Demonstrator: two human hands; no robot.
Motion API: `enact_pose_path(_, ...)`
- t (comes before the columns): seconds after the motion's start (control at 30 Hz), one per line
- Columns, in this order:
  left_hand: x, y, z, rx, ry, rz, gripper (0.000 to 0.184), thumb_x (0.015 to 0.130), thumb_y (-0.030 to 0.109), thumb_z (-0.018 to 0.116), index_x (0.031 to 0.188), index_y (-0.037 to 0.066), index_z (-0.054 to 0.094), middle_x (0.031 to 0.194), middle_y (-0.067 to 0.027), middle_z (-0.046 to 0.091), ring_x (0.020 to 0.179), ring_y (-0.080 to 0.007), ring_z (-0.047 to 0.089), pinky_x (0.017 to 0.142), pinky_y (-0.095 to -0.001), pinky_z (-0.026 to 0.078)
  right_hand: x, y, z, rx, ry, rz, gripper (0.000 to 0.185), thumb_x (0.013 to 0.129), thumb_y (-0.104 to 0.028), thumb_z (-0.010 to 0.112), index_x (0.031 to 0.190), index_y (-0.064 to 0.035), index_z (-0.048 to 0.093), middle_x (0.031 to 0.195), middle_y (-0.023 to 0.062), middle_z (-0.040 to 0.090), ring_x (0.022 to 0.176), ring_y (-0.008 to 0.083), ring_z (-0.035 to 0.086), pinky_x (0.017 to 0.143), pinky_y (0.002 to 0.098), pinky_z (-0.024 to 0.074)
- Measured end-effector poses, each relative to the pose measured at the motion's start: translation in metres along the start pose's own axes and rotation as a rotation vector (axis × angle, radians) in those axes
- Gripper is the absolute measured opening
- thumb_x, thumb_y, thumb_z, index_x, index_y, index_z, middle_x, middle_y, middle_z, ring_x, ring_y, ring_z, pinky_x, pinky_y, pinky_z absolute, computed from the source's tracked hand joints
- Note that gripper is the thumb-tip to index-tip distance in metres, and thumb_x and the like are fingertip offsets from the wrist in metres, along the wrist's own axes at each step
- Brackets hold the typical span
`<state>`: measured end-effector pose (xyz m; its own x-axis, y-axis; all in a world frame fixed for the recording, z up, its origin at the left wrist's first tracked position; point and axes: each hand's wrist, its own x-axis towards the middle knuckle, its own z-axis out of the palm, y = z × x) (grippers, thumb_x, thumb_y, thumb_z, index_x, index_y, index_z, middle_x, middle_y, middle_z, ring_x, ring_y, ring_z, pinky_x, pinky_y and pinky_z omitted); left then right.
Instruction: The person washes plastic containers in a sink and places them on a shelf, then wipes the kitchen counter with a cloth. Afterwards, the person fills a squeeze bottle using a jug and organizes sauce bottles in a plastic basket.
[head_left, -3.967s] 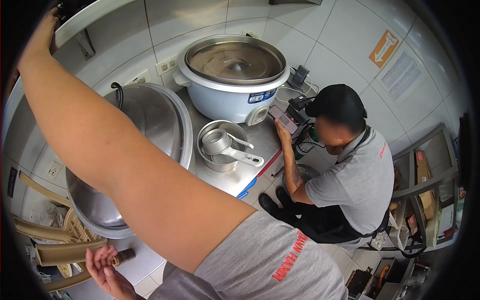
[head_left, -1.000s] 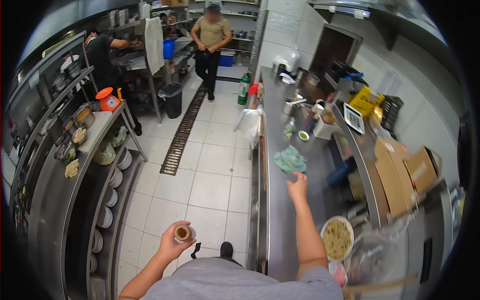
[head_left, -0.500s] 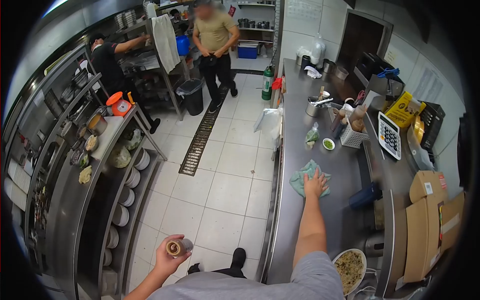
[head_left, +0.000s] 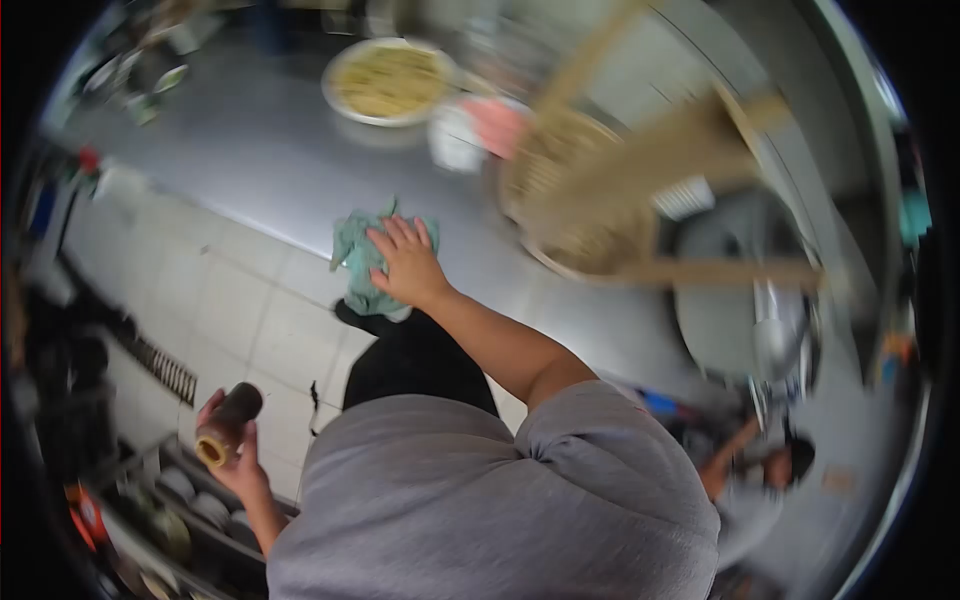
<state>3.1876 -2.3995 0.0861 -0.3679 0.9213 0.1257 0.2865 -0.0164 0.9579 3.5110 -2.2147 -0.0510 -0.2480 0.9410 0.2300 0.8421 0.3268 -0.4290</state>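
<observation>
Two items: green cloth (head_left: 354,248) under spread right hand (head_left: 410,268) (at counter (head_left: 250,180) edge), dark container (head_left: 239,404) gripped in left hand (head_left: 240,472).

And it's the R arm (head_left: 505,342) out front, slanting fwd & across to the left! R hand (head_left: 412,272) palm-down, fingers (head_left: 405,232) slightly spread & pointing away fm the body, thumb off to the side. Over to the L hand (head_left: 238,455): low, well apart fm the R, fingers curled in a firm grip, L forearm (head_left: 266,515) only part in view.
</observation>
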Motion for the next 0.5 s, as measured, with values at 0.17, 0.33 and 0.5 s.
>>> enact_pose_path(0.17,-0.057,0.002,0.038,-0.158,-0.194,-0.119,0.060,0.077,0.002,0.073,0.130,-0.001,0.047,0.129,-0.0167,0.054,0.122,-0.0287,0.051,0.108,-0.0419,0.038,-0.239,0.112,-0.120,-0.144,0.038,0.256,0.068,0.071,-0.028,0.071,0.133,-0.0077,0.051,0.138,0.0194,0.047,0.135,0.0363,0.038,0.112,0.0557,0.0240)
enact_pose_path(0.33,-0.062,0.029,0.070,-0.215,-0.341,-0.116,0.061,0.076,0.002,0.074,0.130,0.000,0.047,0.128,-0.0158,0.055,0.121,-0.0270,0.052,0.106,-0.0401,0.040,-0.362,0.226,-0.191,-0.262,0.372,0.935,0.064,0.079,-0.029,0.066,0.135,-0.0018,0.049,0.142,0.0243,0.045,0.133,0.0406,0.039,0.113,0.0485,0.0267)
enact_pose_path(0.5,-0.061,0.039,0.062,-0.158,-0.330,-0.060,0.058,0.071,0.000,0.078,0.123,0.000,0.053,0.122,-0.0128,0.058,0.114,-0.0234,0.056,0.099,-0.0367,0.045,-0.502,0.251,-0.225,0.197,0.852,1.299,0.050,0.087,-0.021,0.062,0.127,0.0081,0.052,0.128,0.0258,0.055,0.120,0.0390,0.050,0.105,0.0444,0.0374)
